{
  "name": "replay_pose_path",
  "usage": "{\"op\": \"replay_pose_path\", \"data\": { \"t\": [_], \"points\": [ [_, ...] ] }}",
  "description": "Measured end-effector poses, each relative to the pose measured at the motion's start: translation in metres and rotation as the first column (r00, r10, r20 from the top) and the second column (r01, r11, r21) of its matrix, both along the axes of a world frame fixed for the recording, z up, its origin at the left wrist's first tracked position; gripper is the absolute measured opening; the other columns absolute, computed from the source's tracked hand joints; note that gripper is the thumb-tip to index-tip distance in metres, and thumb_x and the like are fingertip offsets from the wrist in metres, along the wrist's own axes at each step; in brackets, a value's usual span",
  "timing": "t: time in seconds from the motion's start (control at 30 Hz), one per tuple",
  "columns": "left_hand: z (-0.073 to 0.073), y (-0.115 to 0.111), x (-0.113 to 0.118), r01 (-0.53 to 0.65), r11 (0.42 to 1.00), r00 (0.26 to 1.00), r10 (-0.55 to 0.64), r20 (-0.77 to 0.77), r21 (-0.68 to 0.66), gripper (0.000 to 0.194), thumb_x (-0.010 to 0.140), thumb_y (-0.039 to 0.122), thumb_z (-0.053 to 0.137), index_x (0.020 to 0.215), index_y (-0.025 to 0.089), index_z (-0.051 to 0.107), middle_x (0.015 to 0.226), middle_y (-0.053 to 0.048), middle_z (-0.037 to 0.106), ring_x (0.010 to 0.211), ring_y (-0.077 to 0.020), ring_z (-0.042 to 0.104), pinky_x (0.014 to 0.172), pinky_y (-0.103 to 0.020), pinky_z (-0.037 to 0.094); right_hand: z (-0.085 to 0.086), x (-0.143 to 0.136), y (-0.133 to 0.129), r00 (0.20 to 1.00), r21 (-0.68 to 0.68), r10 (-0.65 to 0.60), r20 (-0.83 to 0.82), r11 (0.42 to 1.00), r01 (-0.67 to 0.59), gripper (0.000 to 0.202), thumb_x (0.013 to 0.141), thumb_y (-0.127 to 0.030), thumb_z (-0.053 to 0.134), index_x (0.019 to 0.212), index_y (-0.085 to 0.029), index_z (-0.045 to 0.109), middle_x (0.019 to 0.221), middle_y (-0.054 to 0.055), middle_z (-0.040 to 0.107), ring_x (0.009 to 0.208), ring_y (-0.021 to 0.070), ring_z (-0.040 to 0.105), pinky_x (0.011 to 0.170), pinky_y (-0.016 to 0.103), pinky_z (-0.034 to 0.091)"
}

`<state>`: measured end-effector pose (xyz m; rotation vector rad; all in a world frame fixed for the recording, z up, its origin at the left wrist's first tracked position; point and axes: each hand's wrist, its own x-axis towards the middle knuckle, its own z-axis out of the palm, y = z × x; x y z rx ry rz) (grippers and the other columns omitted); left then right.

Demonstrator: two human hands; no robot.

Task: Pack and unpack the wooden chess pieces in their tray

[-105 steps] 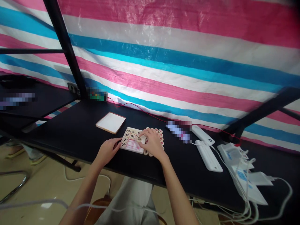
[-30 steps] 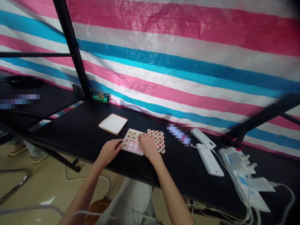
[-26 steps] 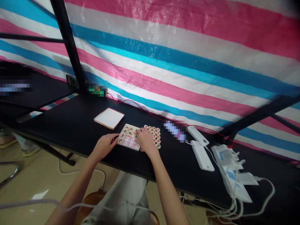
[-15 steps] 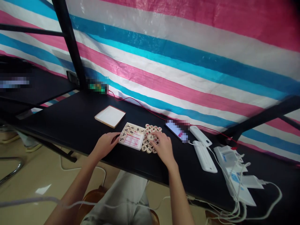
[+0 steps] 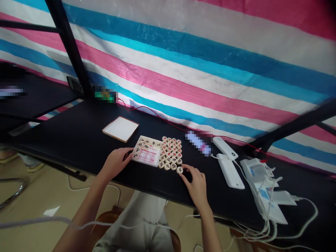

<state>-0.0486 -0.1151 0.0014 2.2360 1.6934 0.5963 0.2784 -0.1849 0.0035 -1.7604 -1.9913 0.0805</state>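
Observation:
My left hand (image 5: 118,161) grips the left edge of a shallow white box (image 5: 158,160) with thumb and fingers. Inside the box, several round Chinese chess pieces with black characters lie along its far and left sides, and its floor shows red lines. My right hand (image 5: 196,182) pinches one black-character Chinese chess piece (image 5: 180,170) at the near right corner of a block of pieces. That block of Chinese chess pieces (image 5: 169,154) stands in rows against the box's right side, red characters farther away and black ones nearer me.
A white lid-like tray (image 5: 121,128) lies behind the box to the left. To the right are a phone (image 5: 198,142), two white flat devices (image 5: 230,171), and a power strip (image 5: 265,192) with tangled cables. A red cable (image 5: 154,112) runs along the striped sheet (image 5: 183,70).
My right hand has moved from over the middle of the block to its near right corner, carrying a Chinese chess piece there. My left hand stays at the box. The view has shifted slightly.

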Motion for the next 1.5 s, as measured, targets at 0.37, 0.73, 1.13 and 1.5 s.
{"op": "replay_pose_path", "data": {
  "t": [0.37, 0.73, 1.13, 1.5],
  "points": [
    [0.000, 0.000, 0.000, 0.001, 1.000, 1.000, -0.001, 0.003, -0.014, 0.045, 0.088, 0.044, 0.031, 0.113, 0.018, 0.058, 0.094, -0.007, 0.066, 0.081, -0.0189, 0.059, 0.074, -0.030, 0.042, 0.000, -0.006, 0.000, 0.999, 0.050, -0.025, 0.038, 0.999, 0.023, 0.025, 0.088, -0.042, 0.044, 0.086, -0.021, 0.058, 0.089, 0.003, 0.063, 0.078, 0.0165, 0.054, 0.071, 0.029, 0.028],
    [0.001, 0.000, 0.000, -0.008, 1.000, 1.000, 0.008, -0.001, -0.012, 0.044, 0.088, 0.044, 0.032, 0.113, 0.020, 0.058, 0.093, -0.007, 0.066, 0.080, -0.0186, 0.059, 0.074, -0.030, 0.042, 0.002, -0.008, 0.001, 0.999, 0.064, -0.042, 0.028, 0.997, 0.040, 0.023, 0.088, -0.039, 0.045, 0.087, -0.022, 0.060, 0.081, 0.001, 0.063, 0.075, 0.0151, 0.054, 0.072, 0.030, 0.026],
    [0.003, -0.001, 0.001, -0.009, 1.000, 1.000, 0.009, -0.006, -0.020, 0.044, 0.088, 0.043, 0.031, 0.114, 0.019, 0.058, 0.098, -0.007, 0.066, 0.085, -0.0198, 0.059, 0.075, -0.031, 0.043, 0.005, -0.019, -0.001, 0.983, 0.101, 0.008, 0.184, 0.995, -0.026, 0.020, 0.090, -0.031, 0.041, 0.087, -0.020, 0.057, 0.076, 0.002, 0.058, 0.073, 0.0154, 0.050, 0.071, 0.030, 0.025],
    [0.003, -0.001, 0.001, -0.013, 1.000, 1.000, 0.013, -0.004, -0.022, 0.044, 0.088, 0.044, 0.031, 0.113, 0.019, 0.058, 0.101, -0.008, 0.066, 0.089, -0.0205, 0.059, 0.078, -0.031, 0.043, 0.004, -0.029, 0.006, 0.966, 0.085, 0.054, 0.253, 0.993, -0.078, 0.018, 0.089, -0.027, 0.043, 0.080, -0.020, 0.057, 0.074, 0.002, 0.058, 0.073, 0.0159, 0.048, 0.069, 0.030, 0.024]
  ]
}}
